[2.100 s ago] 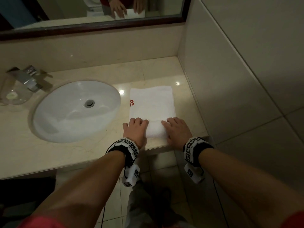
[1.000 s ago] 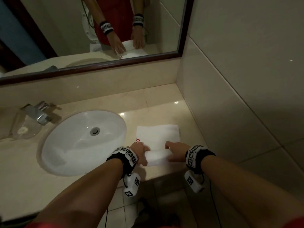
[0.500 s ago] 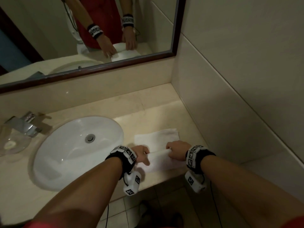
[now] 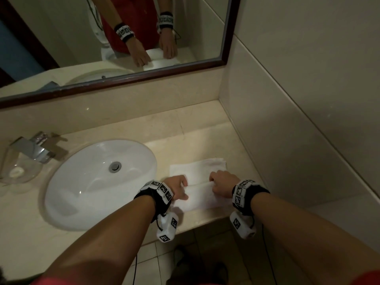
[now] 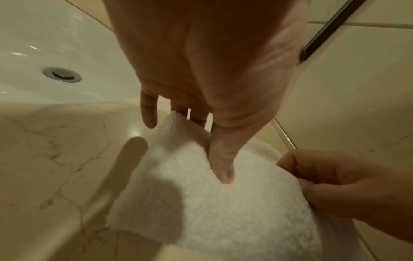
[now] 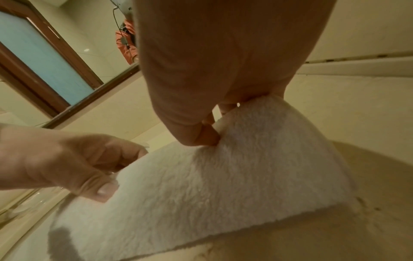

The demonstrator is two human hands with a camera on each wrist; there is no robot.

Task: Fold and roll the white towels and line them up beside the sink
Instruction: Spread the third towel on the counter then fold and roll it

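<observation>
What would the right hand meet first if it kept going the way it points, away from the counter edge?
The right hand, gripping the towel, would cross the towel's flat part, then bare counter, and probably meet the back wall below the mirror.

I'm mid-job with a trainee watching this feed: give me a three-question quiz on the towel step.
1. True or false: the white towel is fully rolled.
2. Which side of the sink is the towel on? A) faucet side B) wall side
3. Fill in: both hands hold the towel's ___ portion.

Key: 1. False, the far part lies flat. 2. B. 3. Rolled; left hand and right hand grip its ends.
</observation>
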